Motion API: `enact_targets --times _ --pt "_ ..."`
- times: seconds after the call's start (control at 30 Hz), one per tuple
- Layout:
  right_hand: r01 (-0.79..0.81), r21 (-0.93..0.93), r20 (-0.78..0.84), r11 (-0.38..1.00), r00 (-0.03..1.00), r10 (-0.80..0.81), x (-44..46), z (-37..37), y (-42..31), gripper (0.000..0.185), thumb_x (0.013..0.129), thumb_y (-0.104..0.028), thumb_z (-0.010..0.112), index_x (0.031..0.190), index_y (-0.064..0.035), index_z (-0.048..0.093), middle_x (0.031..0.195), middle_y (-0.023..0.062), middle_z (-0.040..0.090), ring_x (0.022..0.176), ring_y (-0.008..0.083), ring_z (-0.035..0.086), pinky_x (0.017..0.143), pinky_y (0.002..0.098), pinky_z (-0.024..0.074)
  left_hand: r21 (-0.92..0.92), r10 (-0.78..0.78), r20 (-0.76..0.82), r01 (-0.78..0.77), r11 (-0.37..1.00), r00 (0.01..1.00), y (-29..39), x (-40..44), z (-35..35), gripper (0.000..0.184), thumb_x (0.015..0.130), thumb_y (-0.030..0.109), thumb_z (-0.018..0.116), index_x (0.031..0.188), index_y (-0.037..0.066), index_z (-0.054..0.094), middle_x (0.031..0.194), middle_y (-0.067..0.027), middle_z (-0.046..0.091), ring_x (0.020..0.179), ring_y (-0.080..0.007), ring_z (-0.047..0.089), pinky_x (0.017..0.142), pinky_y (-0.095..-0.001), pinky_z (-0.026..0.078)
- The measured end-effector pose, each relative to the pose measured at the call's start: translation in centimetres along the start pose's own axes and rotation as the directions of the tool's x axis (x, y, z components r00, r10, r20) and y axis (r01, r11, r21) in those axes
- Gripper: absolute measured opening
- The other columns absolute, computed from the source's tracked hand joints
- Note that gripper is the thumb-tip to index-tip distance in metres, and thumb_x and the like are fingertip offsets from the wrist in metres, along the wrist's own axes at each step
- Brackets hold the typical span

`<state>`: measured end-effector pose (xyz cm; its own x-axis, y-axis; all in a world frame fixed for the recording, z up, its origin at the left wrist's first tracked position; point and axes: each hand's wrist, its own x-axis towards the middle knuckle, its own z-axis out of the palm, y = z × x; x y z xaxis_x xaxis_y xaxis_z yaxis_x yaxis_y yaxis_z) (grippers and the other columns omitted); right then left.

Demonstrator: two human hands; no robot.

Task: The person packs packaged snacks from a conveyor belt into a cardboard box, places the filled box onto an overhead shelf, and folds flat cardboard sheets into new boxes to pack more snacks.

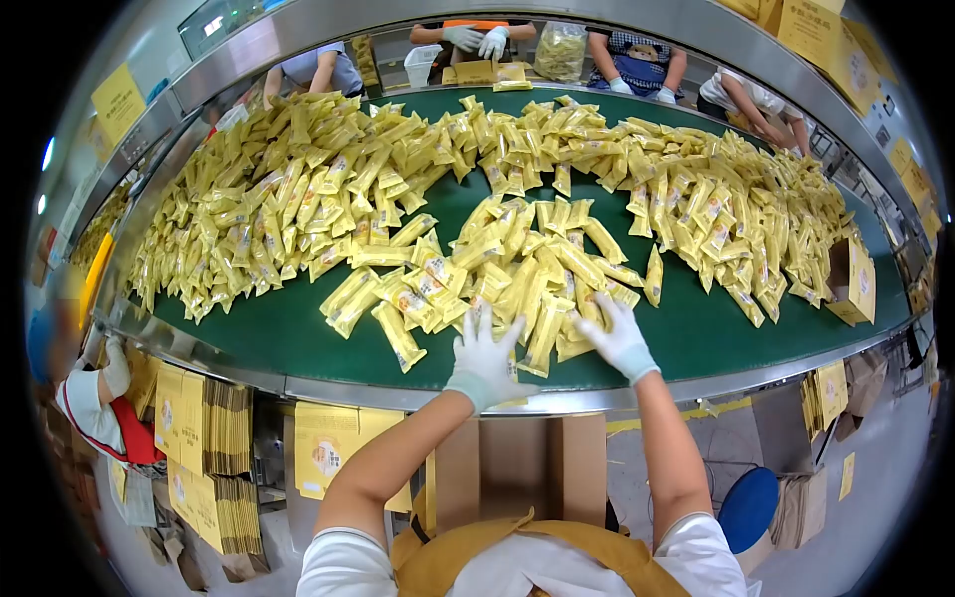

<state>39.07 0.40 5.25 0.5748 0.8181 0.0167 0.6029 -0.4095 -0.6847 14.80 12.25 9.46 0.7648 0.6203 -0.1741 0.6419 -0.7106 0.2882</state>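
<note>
Yellow wrapped snack packets (517,254) lie in a loose heap on the green conveyor belt (249,338), right in front of me. My left hand (484,360), in a white glove, is at the near edge of this heap with its fingers spread. Its fingertips reach the nearest packets, and a single packet (398,336) lies slanted to its left. On the heap's right side, my right hand (619,341), gloved as well, rests its spread fingers against packets. Neither hand is closed round a packet. Below the belt edge, between my forearms, stands an open cardboard box (522,468).
Large packet piles cover the belt's left (269,219) and right. A small yellow carton (852,282) stands at the right end. Co-workers' gloved hands (477,40) show across the belt. Flattened cartons (204,428) are stacked lower left; a blue stool (748,507) stands lower right.
</note>
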Motion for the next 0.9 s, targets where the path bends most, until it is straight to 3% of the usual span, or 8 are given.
enact_targets --times 0.1,0.23,0.3,0.47,0.57,0.73,0.83,0.9 --pt "0.028 -0.329 0.086 0.944 0.996 0.000 1.3 1.4 -4.1 0.102 0.060 -0.070 0.080 0.147 -0.0278 0.050 0.160 0.0269 0.024 0.136 0.0498 0.042 0.108 0.0513 0.0436 0.137 0.053 -0.032 -0.048 0.989 0.998 -0.7 2.5 0.9 0.112 0.061 0.061 0.079 0.158 0.031 0.030 0.162 -0.0321 0.012 0.148 -0.0575 0.005 0.113 -0.0619 0.026" --pt "0.063 -0.459 0.081 0.886 0.996 -0.029 4.3 2.1 -5.5 0.086 0.061 -0.058 0.079 0.139 -0.0300 0.056 0.156 0.0257 0.029 0.126 0.0508 0.048 0.100 0.0532 0.0487 -0.010 0.167 -0.039 -0.168 0.986 0.985 -7.0 7.9 0.4 0.088 0.071 0.038 0.072 0.152 0.032 0.039 0.164 -0.0167 0.021 0.150 -0.0482 0.018 0.112 -0.0559 0.039" --pt "0.137 -0.496 0.055 0.857 0.990 -0.126 5.2 2.9 -4.9 0.080 0.061 -0.053 0.079 0.135 -0.0284 0.060 0.152 0.0246 0.034 0.119 0.0501 0.052 0.095 0.0522 0.0510 0.115 0.144 -0.005 -0.142 0.983 0.990 -7.6 8.9 -0.9 0.080 0.074 0.028 0.069 0.150 0.031 0.043 0.163 -0.0122 0.025 0.148 -0.0470 0.024 0.115 -0.0506 0.039" --pt "0.304 -0.504 0.165 0.809 0.953 -0.255 3.8 2.2 -4.1 0.071 0.069 -0.048 0.074 0.134 -0.0237 0.061 0.148 0.0210 0.042 0.109 0.0437 0.057 0.091 0.0500 0.0498 0.257 0.406 -0.012 -0.390 0.884 0.914 -9.5 8.8 0.2 0.076 0.075 0.009 0.064 0.148 0.020 0.045 0.154 -0.0157 0.040 0.147 -0.0466 0.026 0.120 -0.0467 0.032" --pt "0.382 -0.520 0.195 0.764 0.924 -0.330 1.9 1.0 -3.1 0.066 0.077 -0.044 0.069 0.137 -0.0203 0.058 0.148 0.0178 0.043 0.111 0.0401 0.057 0.092 0.0472 0.0475 0.033 0.609 0.031 -0.610 0.792 0.793 -12.0 7.2 2.5 0.072 0.077 0.002 0.060 0.147 0.012 0.046 0.153 -0.0190 0.040 0.145 -0.0433 0.032 0.120 -0.0450 0.033" --pt "0.381 -0.370 0.000 0.847 0.912 -0.410 -0.5 0.9 -0.6 0.065 0.086 -0.027 0.067 0.146 -0.0120 0.046 0.153 0.0209 0.040 0.109 0.0399 0.061 0.091 0.0466 0.0501 -0.133 0.270 -0.363 -0.336 0.932 0.892 -10.3 1.5 2.6 0.066 0.085 0.014 0.070 0.145 0.004 0.045 0.143 -0.0209 0.047 0.134 -0.0411 0.045 0.112 -0.0424 0.039" --pt "0.215 -0.192 -0.157 0.957 0.956 -0.247 -3.3 1.5 -0.3 0.076 0.086 -0.015 0.068 0.152 -0.0016 0.032 0.148 0.0242 0.045 0.104 0.0399 0.063 0.089 0.0418 0.0520 -0.133 -0.052 -0.133 0.034 0.991 0.990 -9.2 0.8 2.8 0.069 0.085 0.022 0.074 0.145 0.003 0.045 0.124 -0.0177 0.056 0.118 -0.0388 0.053 0.102 -0.0425 0.044" --pt "0.080 0.014 -0.238 0.997 0.968 -0.075 -5.3 1.8 0.1 0.079 0.087 -0.013 0.068 0.153 -0.0001 0.028 0.141 0.0243 0.052 0.105 0.0396 0.063 0.090 0.0401 0.0521 -0.236 0.088 -0.278 -0.157 0.959 0.957 -9.2 0.8 3.3 0.067 0.084 0.023 0.076 0.142 0.005 0.048 0.112 -0.0155 0.057 0.105 -0.0367 0.055 0.094 -0.0429 0.046"
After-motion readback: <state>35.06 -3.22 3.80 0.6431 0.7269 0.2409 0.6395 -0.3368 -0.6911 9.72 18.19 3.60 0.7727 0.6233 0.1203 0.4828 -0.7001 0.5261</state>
